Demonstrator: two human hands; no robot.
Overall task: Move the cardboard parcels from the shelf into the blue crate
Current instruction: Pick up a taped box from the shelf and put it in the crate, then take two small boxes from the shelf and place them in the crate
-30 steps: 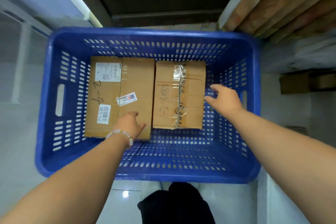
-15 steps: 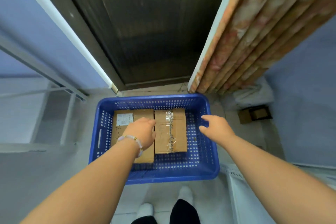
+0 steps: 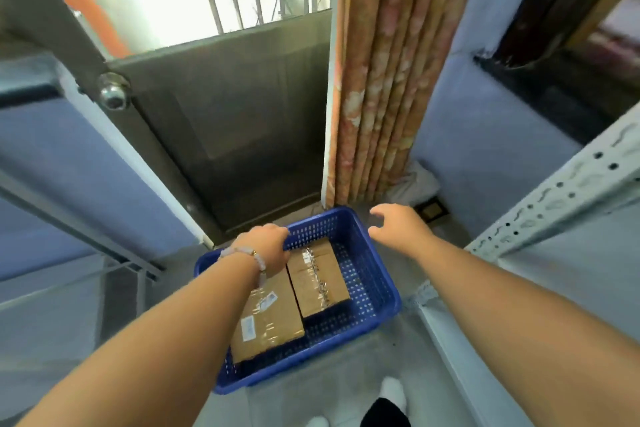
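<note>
A blue crate (image 3: 375,291) stands on the floor below me. Two cardboard parcels lie flat inside it, side by side. The larger parcel (image 3: 268,319) carries white labels, and the smaller parcel (image 3: 318,276) has clear tape along its top. My left hand (image 3: 266,246), with a bead bracelet at the wrist, hangs in the air above the crate's far left part, fingers loosely bent, holding nothing. My right hand (image 3: 394,224) is raised to the right of the crate's far corner, fingers spread and relaxed, empty.
A white perforated metal shelf frame (image 3: 554,191) runs along the right. A grey metal door (image 3: 239,121) with a round knob (image 3: 113,94) stands behind the crate, a patterned curtain (image 3: 384,80) beside it. A small dark box (image 3: 431,212) lies on the floor at the wall.
Both hands have lifted up out of the crate and away from the parcels. My view has risen and tilted up, so the crate looks smaller and lower.
</note>
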